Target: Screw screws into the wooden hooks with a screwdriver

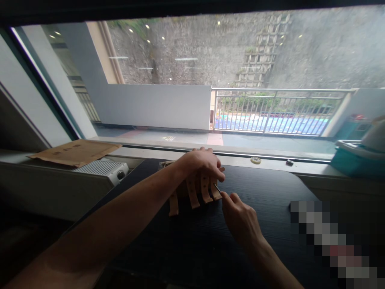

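A tan piece with several curved strips (192,194), small dark holes in them, lies on a dark table. I cannot tell whether it is wood or leather. My left hand (206,162) lies over its far part, fingers bent over the back and thumb pointing right, holding it. The palm hides much of the piece. At its right end, my right hand (240,212) is closed around a thin tool with a metal shaft (217,188). The handle is hidden in the fist. The shaft's tip meets the rightmost strip near a hole.
The dark table (258,188) stands against a window sill. On the sill are a roll of tape (255,160), a small dark object (289,162) and a teal container (349,160). Left of the table, a brown paper envelope (75,151) lies partly over a white grilled unit (104,170).
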`<state>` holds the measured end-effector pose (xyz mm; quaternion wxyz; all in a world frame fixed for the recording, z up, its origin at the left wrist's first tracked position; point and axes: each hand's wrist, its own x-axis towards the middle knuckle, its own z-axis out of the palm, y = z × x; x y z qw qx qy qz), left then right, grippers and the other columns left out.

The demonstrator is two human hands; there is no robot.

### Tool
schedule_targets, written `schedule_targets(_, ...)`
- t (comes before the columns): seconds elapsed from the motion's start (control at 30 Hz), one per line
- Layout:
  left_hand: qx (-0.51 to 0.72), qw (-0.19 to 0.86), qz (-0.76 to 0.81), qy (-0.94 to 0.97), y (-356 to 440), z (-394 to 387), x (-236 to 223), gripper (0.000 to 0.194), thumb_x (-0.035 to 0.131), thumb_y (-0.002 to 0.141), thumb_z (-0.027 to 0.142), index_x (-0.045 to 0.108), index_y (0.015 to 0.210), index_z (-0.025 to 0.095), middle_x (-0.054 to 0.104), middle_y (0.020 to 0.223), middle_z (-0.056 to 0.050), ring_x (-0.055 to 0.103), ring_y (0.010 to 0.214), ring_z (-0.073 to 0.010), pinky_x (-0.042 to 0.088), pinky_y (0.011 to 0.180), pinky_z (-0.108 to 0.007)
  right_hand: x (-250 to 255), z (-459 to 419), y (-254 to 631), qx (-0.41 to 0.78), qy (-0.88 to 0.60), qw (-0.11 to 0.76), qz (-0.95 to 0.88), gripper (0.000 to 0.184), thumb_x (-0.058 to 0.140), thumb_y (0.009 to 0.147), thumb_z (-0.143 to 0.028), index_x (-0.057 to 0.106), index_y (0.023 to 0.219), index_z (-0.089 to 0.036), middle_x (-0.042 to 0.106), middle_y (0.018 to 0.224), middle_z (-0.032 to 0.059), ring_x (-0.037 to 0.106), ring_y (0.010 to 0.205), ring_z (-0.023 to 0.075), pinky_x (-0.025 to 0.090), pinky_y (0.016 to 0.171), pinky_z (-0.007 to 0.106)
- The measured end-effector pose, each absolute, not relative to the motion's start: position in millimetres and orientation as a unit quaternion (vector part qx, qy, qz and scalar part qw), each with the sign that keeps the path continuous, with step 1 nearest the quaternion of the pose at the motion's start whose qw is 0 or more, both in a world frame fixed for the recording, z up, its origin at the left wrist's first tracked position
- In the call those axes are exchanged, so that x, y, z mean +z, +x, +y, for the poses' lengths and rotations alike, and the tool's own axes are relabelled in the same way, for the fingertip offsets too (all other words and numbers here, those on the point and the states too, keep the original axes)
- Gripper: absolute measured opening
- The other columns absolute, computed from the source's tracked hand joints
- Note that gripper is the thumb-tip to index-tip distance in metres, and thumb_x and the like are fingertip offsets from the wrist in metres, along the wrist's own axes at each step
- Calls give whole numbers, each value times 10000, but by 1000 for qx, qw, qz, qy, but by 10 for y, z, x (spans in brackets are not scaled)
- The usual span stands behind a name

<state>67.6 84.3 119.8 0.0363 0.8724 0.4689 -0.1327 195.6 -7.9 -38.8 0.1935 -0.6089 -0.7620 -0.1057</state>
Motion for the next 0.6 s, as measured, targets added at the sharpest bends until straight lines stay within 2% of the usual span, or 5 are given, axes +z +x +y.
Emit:
schedule_targets(0.1, -107, 113, 473, 867, 570, 889, 1208, 696, 451, 564, 809, 637, 1035, 333, 415, 1278, -73, 398, 1149, -374, 385, 896, -530, -359, -84, 1920, -103, -623, 175, -756, 336, 378, 898, -135, 541, 1181, -212, 585, 824, 15, 577, 547, 112, 266, 444, 244)
schedule_targets(0.2, -84, 179, 480, 855, 500, 911, 1171, 768, 368, 597, 842, 580, 1142, 344, 297, 1396, -56, 446, 1126, -350, 419, 880, -497, -325, -89, 1887, -90, -636, 153, -751, 346, 365, 900, -134, 529, 1195, -213, 584, 823, 18, 594, 563, 125, 273, 435, 247)
schedule_targets(0.37, -67, 182, 479, 856, 508, 933, 1122, 856, 209, 641, 862, 556, 1193, 307, 244, 1448, -67, 412, 1190, -374, 347, 966, -521, -279, -114, 1790, -87, -656, 111, -742, 411, 355, 881, -101, 486, 1255, -210, 602, 858, 41, 621, 584, 144, 302, 440, 252)
schedule_targets(0.53, -73, 150, 483, 859, 554, 910, 1138, 809, 226, 660, 846, 560, 1180, 324, 244, 1468, -65, 254, 1297, -422, 263, 997, -595, -274, -96, 1724, -87, -666, 113, -732, 424, 361, 871, -92, 491, 1259, -201, 610, 863, 51, 635, 604, 151, 332, 453, 244)
schedule_targets(0.6, -75, 149, 477, 863, 552, 892, 1149, 788, 231, 671, 835, 568, 1170, 328, 258, 1469, -54, 244, 1301, -424, 268, 994, -599, -271, -66, 1786, -88, -649, 109, -748, 429, 360, 873, -96, 484, 1273, -192, 614, 876, 57, 634, 617, 150, 342, 464, 247)
